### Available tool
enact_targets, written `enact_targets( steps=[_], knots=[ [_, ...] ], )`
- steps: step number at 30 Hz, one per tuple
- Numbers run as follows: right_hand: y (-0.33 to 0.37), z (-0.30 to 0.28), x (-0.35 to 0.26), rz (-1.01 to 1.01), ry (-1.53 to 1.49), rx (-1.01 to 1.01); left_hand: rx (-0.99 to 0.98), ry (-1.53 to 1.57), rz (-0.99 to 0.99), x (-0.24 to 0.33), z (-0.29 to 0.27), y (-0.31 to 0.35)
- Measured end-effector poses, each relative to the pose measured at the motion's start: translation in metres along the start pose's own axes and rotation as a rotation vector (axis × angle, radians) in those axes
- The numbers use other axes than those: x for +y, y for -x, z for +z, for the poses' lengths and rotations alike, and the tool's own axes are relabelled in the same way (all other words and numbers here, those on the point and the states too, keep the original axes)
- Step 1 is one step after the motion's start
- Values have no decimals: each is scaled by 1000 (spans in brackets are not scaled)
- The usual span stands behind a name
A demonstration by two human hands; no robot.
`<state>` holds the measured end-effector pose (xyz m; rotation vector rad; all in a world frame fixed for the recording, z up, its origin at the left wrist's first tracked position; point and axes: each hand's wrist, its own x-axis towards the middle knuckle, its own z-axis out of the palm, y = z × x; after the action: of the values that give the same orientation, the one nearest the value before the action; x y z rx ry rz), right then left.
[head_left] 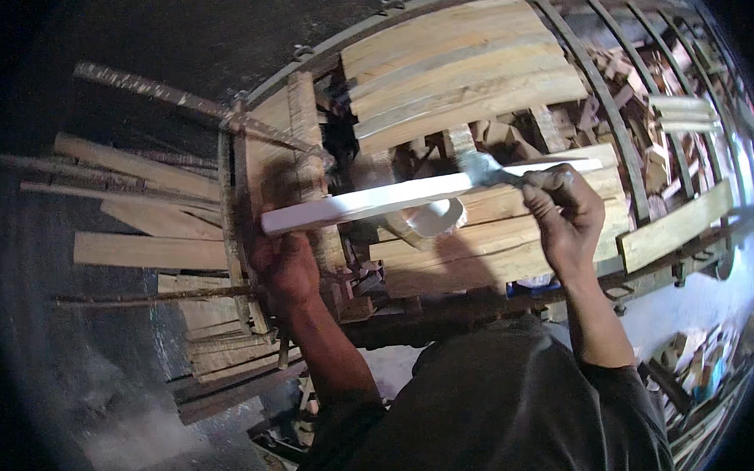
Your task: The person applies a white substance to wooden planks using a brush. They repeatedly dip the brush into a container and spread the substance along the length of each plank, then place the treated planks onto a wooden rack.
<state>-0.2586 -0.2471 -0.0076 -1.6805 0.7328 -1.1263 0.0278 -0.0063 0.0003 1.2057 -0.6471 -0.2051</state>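
Apparently, my left grip is clasped round one end of the white strip, likely to steady it above the planks. My right grip pinches the brush, its head against the strip; the bowl sits just beneath, presumably for short reach.

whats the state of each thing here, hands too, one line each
left hand: holding the strip's left end, blurred
right hand: closed on the brush handle
strip: raised, whitish
brush: bristles at the strip, contact unclear
bowl: open-topped, white inside, contents unclear
upper boards: laid side by side
scraps: loosely heaped
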Motion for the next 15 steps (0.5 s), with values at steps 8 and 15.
enact_targets(
  steps=[8, 15],
  knots=[
    [-14, 93, -94, -180, -301, -237, -7, 58, 55, 7, 27, 1],
    [-9, 133, -116, 88, -538, -278, 2, -141, -100, 12, 25, -3]
  ],
)
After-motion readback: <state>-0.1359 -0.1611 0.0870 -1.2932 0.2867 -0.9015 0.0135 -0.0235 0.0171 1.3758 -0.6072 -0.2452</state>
